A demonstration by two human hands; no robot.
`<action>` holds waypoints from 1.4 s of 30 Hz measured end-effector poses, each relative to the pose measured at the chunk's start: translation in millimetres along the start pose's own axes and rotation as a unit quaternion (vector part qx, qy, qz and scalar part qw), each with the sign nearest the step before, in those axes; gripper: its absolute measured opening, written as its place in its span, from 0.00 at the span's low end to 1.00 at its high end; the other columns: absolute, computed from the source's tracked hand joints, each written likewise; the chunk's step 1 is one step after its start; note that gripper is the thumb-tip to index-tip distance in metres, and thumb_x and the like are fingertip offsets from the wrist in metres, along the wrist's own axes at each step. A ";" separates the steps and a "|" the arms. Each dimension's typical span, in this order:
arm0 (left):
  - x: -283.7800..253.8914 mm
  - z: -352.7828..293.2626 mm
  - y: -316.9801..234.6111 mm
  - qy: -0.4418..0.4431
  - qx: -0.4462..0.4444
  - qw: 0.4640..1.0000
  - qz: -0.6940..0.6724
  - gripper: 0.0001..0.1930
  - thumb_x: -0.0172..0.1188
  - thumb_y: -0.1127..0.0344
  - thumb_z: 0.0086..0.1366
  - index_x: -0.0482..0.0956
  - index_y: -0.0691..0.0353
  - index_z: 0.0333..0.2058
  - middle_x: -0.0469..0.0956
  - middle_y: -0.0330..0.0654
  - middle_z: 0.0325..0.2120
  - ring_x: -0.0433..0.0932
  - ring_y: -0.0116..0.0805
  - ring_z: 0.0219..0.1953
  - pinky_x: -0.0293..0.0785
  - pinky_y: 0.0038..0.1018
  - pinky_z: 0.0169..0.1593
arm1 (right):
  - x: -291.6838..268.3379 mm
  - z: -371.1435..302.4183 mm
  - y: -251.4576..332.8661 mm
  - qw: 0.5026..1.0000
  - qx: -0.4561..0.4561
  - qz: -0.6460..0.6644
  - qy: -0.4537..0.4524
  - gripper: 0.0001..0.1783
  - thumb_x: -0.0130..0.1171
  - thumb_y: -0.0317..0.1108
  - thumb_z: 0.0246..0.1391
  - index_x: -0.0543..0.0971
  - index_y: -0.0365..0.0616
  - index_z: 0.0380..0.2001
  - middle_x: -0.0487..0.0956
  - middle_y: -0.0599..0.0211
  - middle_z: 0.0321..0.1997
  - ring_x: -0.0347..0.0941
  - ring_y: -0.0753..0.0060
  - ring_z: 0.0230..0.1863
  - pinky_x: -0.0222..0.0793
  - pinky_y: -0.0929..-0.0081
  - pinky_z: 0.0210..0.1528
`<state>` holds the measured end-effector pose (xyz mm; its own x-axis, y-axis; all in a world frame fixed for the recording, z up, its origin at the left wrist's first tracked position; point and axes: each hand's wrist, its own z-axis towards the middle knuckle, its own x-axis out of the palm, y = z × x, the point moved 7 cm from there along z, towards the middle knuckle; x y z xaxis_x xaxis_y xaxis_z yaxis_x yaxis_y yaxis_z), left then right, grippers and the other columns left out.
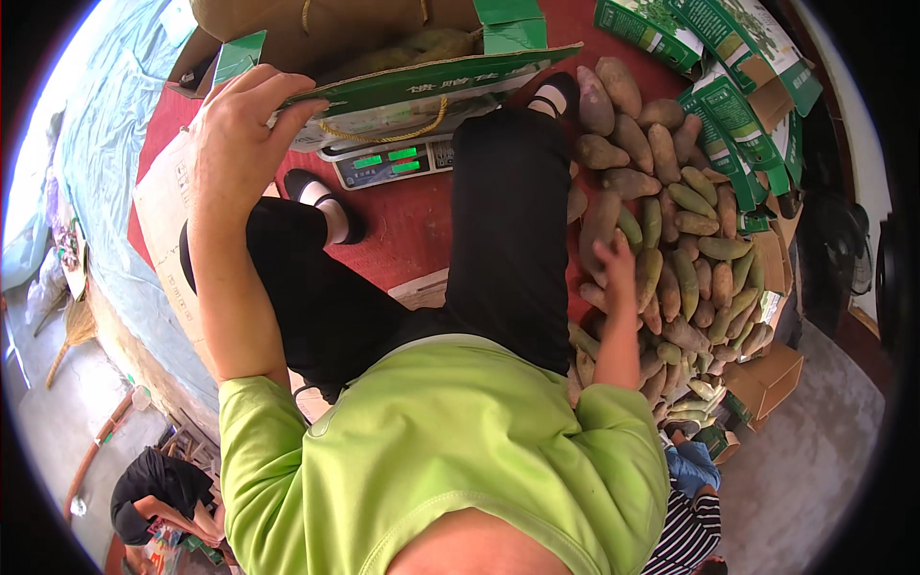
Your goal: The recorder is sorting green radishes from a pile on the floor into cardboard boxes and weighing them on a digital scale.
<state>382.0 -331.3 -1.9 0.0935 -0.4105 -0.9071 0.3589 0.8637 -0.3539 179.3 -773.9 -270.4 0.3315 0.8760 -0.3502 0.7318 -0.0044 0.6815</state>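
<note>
My left hand [244, 129] grips the upper edge of a green box flap [422, 88], thumb on the near side. The flap belongs to an open cardboard carton [565, 50] with a yellow rope handle [388, 132]. Inside lie some long tubers [436, 43], partly hidden by the flap. Below the carton is a digital scale [393, 165] with green lit displays. To the right, my right hand [618, 278] hovers at or touches the left side of a pile of brown and green tubers [690, 278]. Its fingers look apart, with nothing visibly held.
Green printed cartons [738, 115] lie folded behind the pile. An open brown box [762, 379] stands at its near right. My knees flank the scale on a red surface [407, 230]. One person [163, 494] sits at lower left; another in a striped top [685, 527] is at lower right.
</note>
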 end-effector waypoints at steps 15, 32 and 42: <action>5.2 5.1 3.9 -0.002 0.022 1.000 -0.007 0.07 0.62 0.64 0.54 0.81 0.59 0.31 0.76 0.41 0.27 0.76 0.44 0.32 0.71 0.34 0.36 | 172.0 -108.7 387.6 0.822 -0.502 -0.016 0.269 0.17 0.59 0.27 0.52 0.75 0.35 0.46 0.77 0.68 0.40 0.72 0.79 0.40 0.68 0.81 0.43; 3.4 2.4 5.7 0.003 -0.005 1.000 -0.022 0.08 0.63 0.64 0.54 0.81 0.59 0.31 0.78 0.40 0.28 0.77 0.42 0.33 0.72 0.33 0.37 | 10.3 88.7 21.3 0.967 -0.221 -0.124 -0.033 0.14 0.60 0.28 0.50 0.78 0.38 0.42 0.80 0.64 0.39 0.75 0.74 0.41 0.70 0.76 0.46; 0.8 0.3 3.9 -0.013 0.026 0.999 -0.021 0.09 0.64 0.71 0.53 0.81 0.63 0.34 0.76 0.41 0.26 0.77 0.37 0.28 0.71 0.26 0.34 | 3.4 70.7 -140.6 0.987 0.004 -0.159 0.002 0.15 0.58 0.32 0.53 0.78 0.42 0.44 0.78 0.71 0.34 0.70 0.82 0.27 0.63 0.83 0.22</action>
<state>383.8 -328.4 -3.9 0.1014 -0.4542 -0.8851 0.4102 0.8296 -0.3788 119.6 -804.4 -412.8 0.0820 0.8353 -0.5437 0.8038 0.2671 0.5316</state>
